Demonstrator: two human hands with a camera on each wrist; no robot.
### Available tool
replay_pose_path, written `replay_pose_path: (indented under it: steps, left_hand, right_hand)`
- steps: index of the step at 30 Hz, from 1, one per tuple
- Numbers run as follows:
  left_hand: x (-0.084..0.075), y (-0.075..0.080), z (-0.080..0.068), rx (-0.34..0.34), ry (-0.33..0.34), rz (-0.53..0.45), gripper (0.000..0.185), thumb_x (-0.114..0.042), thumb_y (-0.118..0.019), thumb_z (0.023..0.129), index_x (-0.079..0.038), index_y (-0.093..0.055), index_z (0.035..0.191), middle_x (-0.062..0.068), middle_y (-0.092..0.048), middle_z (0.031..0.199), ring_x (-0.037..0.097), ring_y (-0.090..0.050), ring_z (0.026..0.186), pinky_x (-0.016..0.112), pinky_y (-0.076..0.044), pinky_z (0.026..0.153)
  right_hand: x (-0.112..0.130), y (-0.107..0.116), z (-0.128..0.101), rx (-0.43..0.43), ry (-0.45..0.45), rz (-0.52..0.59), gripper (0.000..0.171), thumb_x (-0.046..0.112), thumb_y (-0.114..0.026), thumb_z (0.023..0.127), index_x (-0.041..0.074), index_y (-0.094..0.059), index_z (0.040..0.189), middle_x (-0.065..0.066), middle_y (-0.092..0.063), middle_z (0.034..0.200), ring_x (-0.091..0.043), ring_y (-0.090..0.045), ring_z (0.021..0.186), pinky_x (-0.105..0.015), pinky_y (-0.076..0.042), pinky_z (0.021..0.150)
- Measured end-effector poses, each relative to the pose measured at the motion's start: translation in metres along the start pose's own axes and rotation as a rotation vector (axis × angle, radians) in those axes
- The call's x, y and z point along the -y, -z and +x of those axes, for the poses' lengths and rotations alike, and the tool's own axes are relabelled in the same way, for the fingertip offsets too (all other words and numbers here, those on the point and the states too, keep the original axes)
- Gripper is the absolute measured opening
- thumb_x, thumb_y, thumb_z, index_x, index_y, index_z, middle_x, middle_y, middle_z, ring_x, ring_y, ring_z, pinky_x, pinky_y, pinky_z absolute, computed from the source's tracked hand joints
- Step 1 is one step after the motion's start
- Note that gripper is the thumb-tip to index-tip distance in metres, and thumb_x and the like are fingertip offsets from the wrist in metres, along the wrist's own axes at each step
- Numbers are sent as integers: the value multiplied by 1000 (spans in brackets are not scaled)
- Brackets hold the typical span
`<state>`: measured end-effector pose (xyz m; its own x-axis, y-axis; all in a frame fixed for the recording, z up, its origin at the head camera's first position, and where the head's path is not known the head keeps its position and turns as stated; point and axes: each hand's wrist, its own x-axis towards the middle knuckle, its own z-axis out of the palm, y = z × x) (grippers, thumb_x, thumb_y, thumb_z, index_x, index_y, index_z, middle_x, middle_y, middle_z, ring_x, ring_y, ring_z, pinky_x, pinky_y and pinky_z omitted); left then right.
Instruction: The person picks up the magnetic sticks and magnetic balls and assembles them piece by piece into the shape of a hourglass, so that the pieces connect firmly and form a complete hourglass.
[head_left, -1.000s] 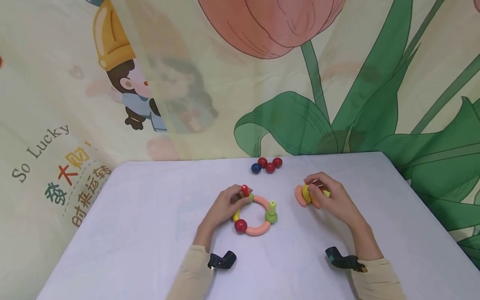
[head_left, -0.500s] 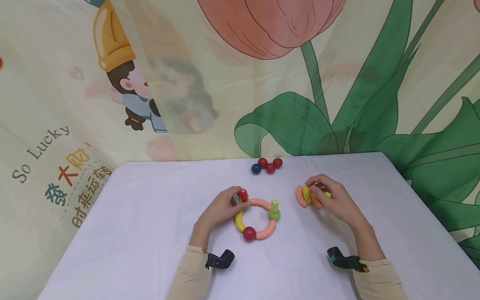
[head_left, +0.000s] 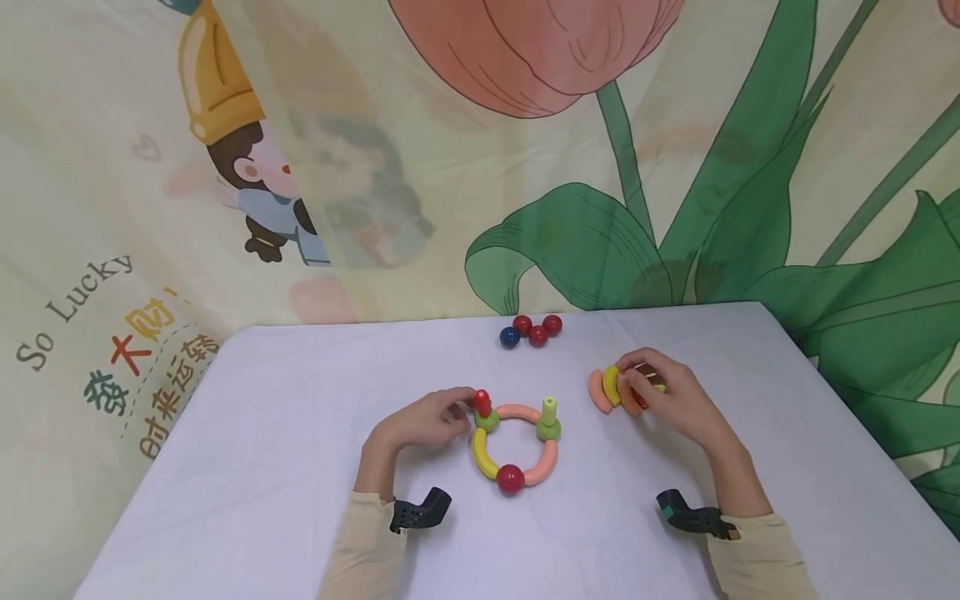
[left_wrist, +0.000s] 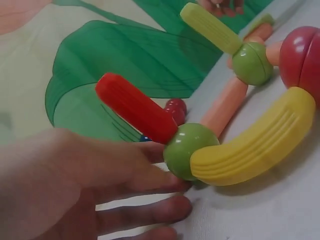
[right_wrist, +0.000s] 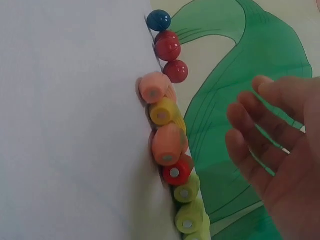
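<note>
A ring of magnetic building pieces (head_left: 517,412) lies on the table, made of curved salmon rods, a curved yellow rod (left_wrist: 255,142), two green balls and a red ball (head_left: 511,479). A red rod (left_wrist: 132,107) stands up from the left green ball (left_wrist: 190,152), a light green rod (head_left: 549,411) from the right one. My left hand (head_left: 423,419) is beside the left green ball, fingertips right at it and fingers relaxed. Above a row of loose rods (right_wrist: 167,142) hovers my right hand (right_wrist: 275,145), fingers loosely bent with nothing between them.
At the table's back edge sit several loose balls, red (head_left: 537,336) and one blue (head_left: 510,337). The loose row holds salmon, yellow (right_wrist: 162,111), red (right_wrist: 176,172) and light green rods (right_wrist: 187,192). A printed cloth (head_left: 390,167) hangs behind the white table (head_left: 262,467).
The ring has shifted slightly right and toward the person. My left hand has let go of the green ball and drawn left. The right hand has stayed nearly in place above the loose rods.
</note>
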<state>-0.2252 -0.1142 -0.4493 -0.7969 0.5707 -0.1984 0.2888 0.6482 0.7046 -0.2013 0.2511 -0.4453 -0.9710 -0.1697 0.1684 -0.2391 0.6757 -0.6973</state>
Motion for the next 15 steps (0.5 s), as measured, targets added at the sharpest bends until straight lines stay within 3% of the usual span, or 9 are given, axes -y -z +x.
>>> replay_pose_path:
  steps: [4,7,15]
  left_hand:
    - [4,2,8,-20,9,-32,26,-15,-52,94,-19,-60,118,-1,-64,103,13,-59,87,30,-48,80]
    - [8,4,20,0,5,-44,23,-18,-53,95,-22,-63,115,-3,-64,99,12,-58,82,27,-49,74]
    - [2,26,58,226,-82,26,24,-11,-56,91,-19,-66,111,-1,-65,98,15,-57,79,25,-48,72]
  right_hand:
    - [-10,4,-2,-19,-56,-13,19,17,-48,98,11,-57,114,-12,-61,114,-29,-57,105,-46,-51,87]
    - [-15,6,-3,-16,-92,-12,20,15,-48,98,10,-56,115,-14,-59,115,-31,-56,106,-47,-52,86]
    - [-16,7,-3,-19,-126,5,23,17,-47,98,6,-55,117,-16,-58,116,-32,-56,104,-44,-54,83]
